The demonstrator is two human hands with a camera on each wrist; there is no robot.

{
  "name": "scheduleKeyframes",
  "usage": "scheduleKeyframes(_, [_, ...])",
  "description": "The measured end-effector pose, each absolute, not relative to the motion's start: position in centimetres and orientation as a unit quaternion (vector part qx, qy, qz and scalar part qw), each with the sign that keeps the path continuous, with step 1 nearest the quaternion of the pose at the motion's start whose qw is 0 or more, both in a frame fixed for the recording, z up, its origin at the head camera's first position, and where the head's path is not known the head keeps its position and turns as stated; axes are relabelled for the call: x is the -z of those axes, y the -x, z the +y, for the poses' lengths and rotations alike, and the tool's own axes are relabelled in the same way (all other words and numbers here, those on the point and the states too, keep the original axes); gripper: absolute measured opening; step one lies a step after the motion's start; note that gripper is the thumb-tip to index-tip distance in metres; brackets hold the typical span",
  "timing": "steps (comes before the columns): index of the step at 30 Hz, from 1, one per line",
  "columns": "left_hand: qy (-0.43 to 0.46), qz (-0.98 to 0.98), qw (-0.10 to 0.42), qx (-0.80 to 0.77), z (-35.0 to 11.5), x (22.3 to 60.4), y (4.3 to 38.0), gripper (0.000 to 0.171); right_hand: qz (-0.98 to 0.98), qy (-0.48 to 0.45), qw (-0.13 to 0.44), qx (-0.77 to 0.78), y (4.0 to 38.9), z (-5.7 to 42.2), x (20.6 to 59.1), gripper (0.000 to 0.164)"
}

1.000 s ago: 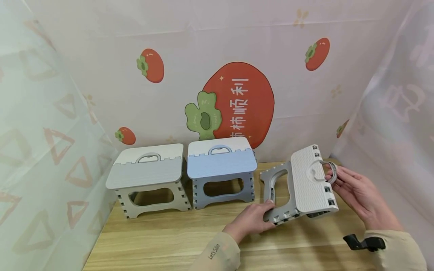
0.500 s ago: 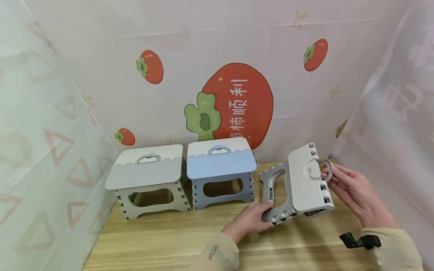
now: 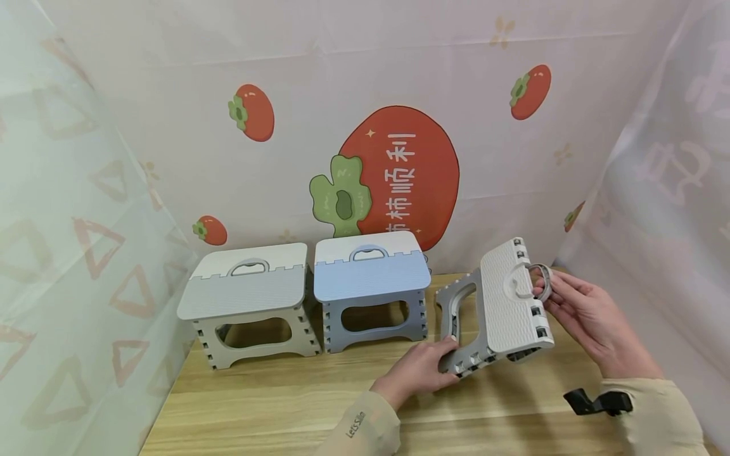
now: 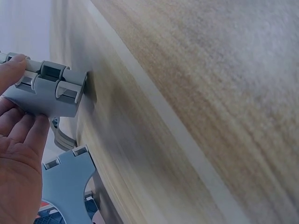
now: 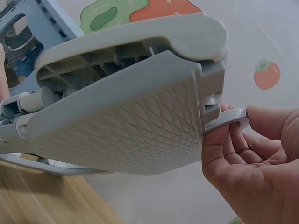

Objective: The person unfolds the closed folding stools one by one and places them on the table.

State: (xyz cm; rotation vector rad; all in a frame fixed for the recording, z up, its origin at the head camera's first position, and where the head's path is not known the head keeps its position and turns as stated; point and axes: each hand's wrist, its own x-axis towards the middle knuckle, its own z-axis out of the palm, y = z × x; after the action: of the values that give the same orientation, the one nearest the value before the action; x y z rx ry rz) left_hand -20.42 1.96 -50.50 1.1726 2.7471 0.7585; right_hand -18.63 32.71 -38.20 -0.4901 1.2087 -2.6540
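A partly folded grey-and-white folding stool (image 3: 504, 310) is tilted on its side at the right of the table in the head view. My left hand (image 3: 419, 368) grips the lower edge of its grey leg frame; in the left wrist view the thumb lies over the hinged edge, with the fingers (image 4: 35, 133) underneath. My right hand (image 3: 590, 320) pinches the stool's grey loop handle (image 3: 549, 278), which sticks out from the fold of the seat. The right wrist view shows the woven-textured seat (image 5: 126, 126) and the folded half above it, with the thumb on the handle.
Two unfolded stools stand to the left on the wooden table (image 3: 274, 411): a grey-and-white one (image 3: 245, 294) and a blue-and-white one (image 3: 371, 278). Behind them hangs a backdrop (image 3: 171, 95) printed with red fruit. Pale fabric (image 3: 661, 209) closes off the right side.
My right hand has moved left with the loop handle, swinging the seat left and slightly upward toward the leg frame. The left hand keeps its grip nearly in place. The other stools are unmoved.
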Motion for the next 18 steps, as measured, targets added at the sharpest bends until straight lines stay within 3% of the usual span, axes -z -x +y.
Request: scheduleKeyframes(18, [-0.375, 0.889, 0.033, -0.260, 1.6, 50.3, 20.5, 0.049, 0.425, 0.150, 0.072, 0.890, 18.9, 31.3, 37.5, 0.034])
